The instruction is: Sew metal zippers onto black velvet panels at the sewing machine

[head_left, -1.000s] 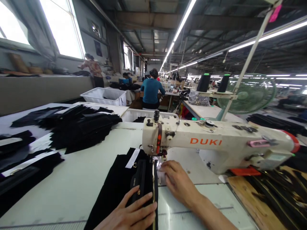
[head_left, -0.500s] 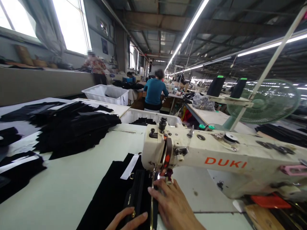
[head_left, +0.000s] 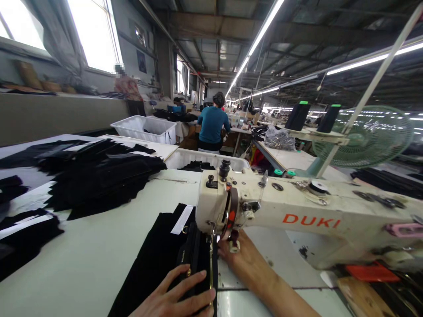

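Black fabric (head_left: 145, 264) lies on the sewing table, its right edge under the needle area of a white sewing machine (head_left: 264, 198). A gold-toothed zipper (head_left: 211, 259) runs lengthwise along it, and a white strip (head_left: 182, 220) and a small gold ring (head_left: 185, 229) are near its far end. My left hand (head_left: 181, 293) rests on the fabric with fingers spread, the fingertips by the zipper. Beside and partly behind the needle, my right hand (head_left: 233, 253) is at the fabric's right edge. The machine's parts hide most of its fingers.
Piles of black cut pieces (head_left: 105, 180) lie on the left of the table. White bins (head_left: 145, 127) stand beyond it. Thread cones (head_left: 297, 116) and a green fan (head_left: 363, 136) stand at right. A person in a blue top (head_left: 213, 125) sits ahead; another person (head_left: 128, 90) stands farther left.
My right hand has moved away from me, from in front of the needle to beside and behind it. My left hand has slid forward and right along the fabric, which has shifted slightly away.
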`<state>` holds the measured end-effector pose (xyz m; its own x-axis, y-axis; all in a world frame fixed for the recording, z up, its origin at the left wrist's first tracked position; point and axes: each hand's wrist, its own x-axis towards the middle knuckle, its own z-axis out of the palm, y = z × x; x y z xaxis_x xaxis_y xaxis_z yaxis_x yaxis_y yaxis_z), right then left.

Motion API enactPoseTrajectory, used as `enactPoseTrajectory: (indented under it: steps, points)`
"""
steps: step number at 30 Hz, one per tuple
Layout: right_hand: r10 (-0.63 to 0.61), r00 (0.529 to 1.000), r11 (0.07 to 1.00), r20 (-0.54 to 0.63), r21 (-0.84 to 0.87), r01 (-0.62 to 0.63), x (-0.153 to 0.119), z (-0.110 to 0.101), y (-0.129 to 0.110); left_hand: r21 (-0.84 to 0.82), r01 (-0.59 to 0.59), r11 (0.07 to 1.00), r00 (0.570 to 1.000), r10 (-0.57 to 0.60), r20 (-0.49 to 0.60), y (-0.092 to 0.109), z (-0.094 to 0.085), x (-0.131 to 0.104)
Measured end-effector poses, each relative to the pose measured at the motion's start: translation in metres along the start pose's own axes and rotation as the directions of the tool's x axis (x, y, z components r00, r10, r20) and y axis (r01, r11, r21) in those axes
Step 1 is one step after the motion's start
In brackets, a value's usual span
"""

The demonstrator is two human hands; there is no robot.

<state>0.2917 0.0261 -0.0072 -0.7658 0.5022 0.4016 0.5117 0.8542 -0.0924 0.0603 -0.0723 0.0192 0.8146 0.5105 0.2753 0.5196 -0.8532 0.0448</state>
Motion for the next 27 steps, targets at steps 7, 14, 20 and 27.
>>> enactPoseTrajectory:
  steps: [7,14,20,27]
  points:
    - [0.219,0.972,0.973,-0.085,-0.048,-0.224,-0.003,0.005,-0.027,-0.12,0.11,0.987,0.994,-0.112,-0.013,0.008,0.026,-0.012]
    - [0.396,0.914,0.913,-0.094,-0.063,-0.402,0.016,0.008,-0.022,-0.27,0.205,0.941,0.972,-0.163,0.169,0.02,-0.013,-0.006]
    - [0.409,0.908,0.905,-0.089,-0.086,-0.416,0.016,0.007,-0.027,-0.321,0.279,0.905,0.945,-0.201,0.256,0.026,-0.015,-0.006]
    - [0.407,0.91,0.907,-0.077,-0.088,-0.413,0.029,0.021,-0.015,-0.34,0.275,0.899,0.947,-0.192,0.257,0.025,-0.016,-0.004]
